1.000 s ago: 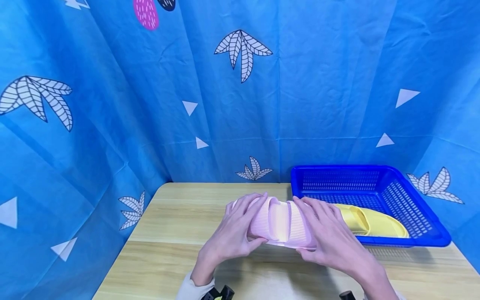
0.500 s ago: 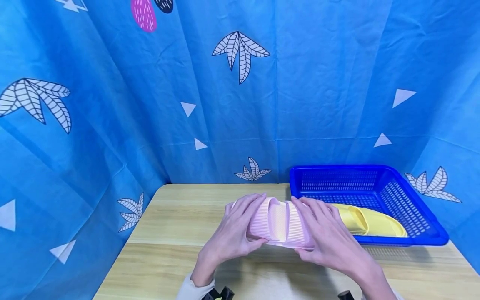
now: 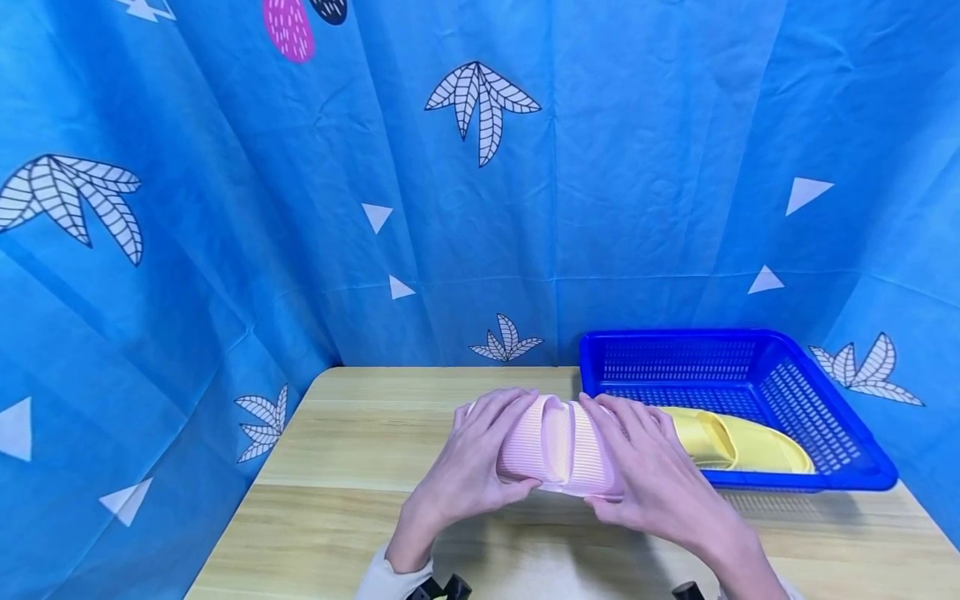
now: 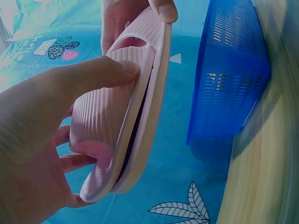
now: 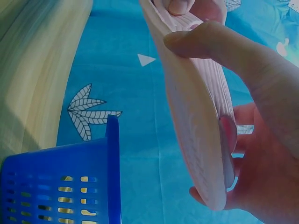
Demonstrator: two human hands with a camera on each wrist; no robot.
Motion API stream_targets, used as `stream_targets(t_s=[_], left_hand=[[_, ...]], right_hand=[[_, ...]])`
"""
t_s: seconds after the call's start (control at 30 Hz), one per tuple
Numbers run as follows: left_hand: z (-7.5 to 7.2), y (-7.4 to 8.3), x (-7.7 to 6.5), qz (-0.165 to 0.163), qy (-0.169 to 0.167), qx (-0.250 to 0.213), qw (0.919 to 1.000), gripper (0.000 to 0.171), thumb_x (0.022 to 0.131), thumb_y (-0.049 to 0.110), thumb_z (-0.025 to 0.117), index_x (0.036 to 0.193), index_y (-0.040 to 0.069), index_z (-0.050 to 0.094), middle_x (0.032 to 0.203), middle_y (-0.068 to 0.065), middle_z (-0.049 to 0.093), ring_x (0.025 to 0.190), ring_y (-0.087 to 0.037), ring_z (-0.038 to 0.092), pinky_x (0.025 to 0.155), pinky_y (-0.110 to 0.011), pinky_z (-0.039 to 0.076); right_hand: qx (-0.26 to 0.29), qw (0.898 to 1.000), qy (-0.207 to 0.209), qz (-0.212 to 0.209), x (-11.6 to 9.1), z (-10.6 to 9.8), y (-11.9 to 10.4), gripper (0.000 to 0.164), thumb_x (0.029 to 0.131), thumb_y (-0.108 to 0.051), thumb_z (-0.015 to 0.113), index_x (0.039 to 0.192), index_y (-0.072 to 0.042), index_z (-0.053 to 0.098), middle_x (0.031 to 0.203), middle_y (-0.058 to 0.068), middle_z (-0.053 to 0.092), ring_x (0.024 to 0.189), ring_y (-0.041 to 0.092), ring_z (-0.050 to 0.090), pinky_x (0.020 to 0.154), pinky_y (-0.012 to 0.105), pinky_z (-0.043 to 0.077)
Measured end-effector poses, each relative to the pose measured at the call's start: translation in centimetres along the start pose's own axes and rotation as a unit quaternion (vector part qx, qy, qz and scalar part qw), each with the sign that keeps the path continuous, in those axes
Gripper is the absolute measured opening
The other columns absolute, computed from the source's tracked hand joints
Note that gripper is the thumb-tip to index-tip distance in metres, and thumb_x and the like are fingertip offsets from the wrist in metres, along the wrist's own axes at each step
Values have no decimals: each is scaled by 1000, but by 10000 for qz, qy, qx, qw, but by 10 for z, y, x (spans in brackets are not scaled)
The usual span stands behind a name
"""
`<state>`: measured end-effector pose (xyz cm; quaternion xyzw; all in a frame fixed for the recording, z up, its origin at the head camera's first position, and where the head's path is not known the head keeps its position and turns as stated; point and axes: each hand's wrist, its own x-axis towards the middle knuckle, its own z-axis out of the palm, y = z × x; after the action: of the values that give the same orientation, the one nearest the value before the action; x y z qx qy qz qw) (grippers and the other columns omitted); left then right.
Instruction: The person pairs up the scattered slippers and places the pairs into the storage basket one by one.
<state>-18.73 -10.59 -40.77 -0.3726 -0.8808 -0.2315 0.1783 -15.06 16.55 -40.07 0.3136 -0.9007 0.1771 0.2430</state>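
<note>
Two pink slippers with ribbed straps (image 3: 590,457) are held together above the table, overlapping lengthwise. In the left wrist view their soles (image 4: 148,135) lie close side by side with a narrow dark gap between. My left hand (image 3: 472,457) grips the left end, its thumb pressing on a ribbed strap (image 4: 100,114) and its fingers behind. My right hand (image 3: 658,479) grips the right end, thumb at the sole's edge (image 5: 191,116) in the right wrist view. Part of the straps is hidden behind the fingers.
A blue plastic basket (image 3: 682,337) stands at the back right of the wooden table (image 3: 330,517). Inside it, along the front wall, lies yellow footwear (image 3: 768,446), partly covered by my right hand. A patterned blue curtain (image 3: 637,167) hangs behind the table.
My hands have come slightly closer together, and the opening between the two ribbed straps looks narrower. The basket and the yellow footwear stay in place.
</note>
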Motion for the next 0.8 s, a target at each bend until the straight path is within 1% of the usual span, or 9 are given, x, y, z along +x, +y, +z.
stream_targets(t_s=[0.27,0.43,0.8], left_hand=[[0,0,0,8,66,-171,9998,111,67,44,94,159,23,37,153,2,46,139,-18,42,103,-48,39],[2,1,1,42,132,-185,9997,110,67,44,94,159,22,38,153,2,47,139,-18,42,104,-48,39],[5,0,1,14,204,-327,9993,108,67,43,95,158,24,39,152,4,47,139,-17,42,104,-49,39]], right_hand=[[18,10000,50,-21,1,1,0,116,58,-45,90,155,-5,40,140,13,54,127,31,49,100,57,39],[29,10000,81,-34,1,3,0,114,59,-45,90,155,-6,41,140,12,53,126,30,49,99,57,39],[-150,9998,73,-80,2,5,-1,112,59,-48,89,153,-4,44,139,14,55,125,31,50,93,54,41]])
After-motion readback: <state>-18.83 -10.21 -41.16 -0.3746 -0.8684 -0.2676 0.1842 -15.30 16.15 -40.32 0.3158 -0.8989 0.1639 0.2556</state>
